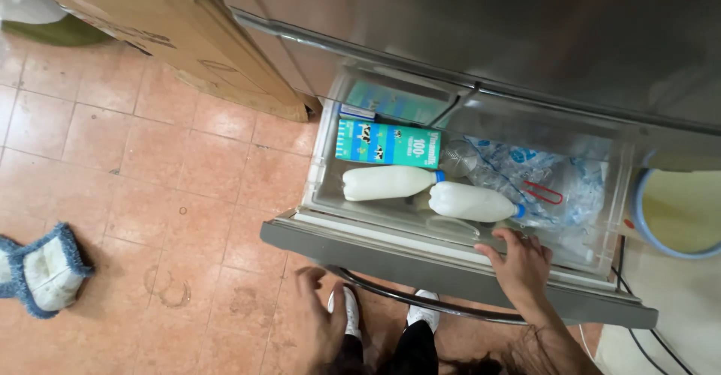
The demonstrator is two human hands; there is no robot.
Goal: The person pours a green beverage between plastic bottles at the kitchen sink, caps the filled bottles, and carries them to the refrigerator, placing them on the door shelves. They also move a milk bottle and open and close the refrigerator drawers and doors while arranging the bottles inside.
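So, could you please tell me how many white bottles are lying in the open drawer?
2: one white bottle lies beside the teal carton, the other just right of it. More may be hidden under the bags.

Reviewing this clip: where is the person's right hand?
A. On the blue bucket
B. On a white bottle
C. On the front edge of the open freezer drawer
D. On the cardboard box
C: the right hand rests on the front edge of the open freezer drawer, short of the white bottles.
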